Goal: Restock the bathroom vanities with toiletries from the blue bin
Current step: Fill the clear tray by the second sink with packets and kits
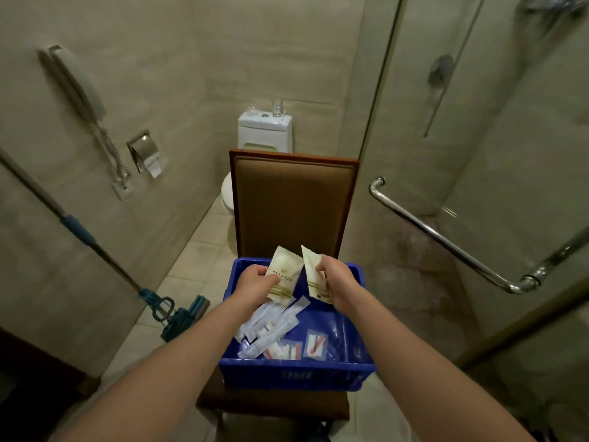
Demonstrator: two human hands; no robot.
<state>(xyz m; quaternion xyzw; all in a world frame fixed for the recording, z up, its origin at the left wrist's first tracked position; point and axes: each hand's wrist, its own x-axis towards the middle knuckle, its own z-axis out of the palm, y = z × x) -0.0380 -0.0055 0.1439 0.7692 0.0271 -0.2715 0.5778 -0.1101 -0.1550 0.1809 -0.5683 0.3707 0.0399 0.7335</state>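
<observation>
A blue bin (296, 374) stands on the seat of a brown chair (291, 202). Inside lie several clear toiletry sachets (271, 330) and small packets with red and white contents (315, 344). My left hand (255, 285) holds a cream sachet with gold print (285, 275) above the bin's far side. My right hand (334, 279) pinches a second cream sachet (314, 275) just to the right of the first. Both sachets stand upright, side by side, apart from each other.
A white toilet (264, 132) with a glass (277, 107) on its tank is behind the chair. A mop (172, 314) leans on the left wall, below a wall phone (79, 87) and paper holder (145, 153). A glass shower door with a chrome handle (446, 240) is on the right.
</observation>
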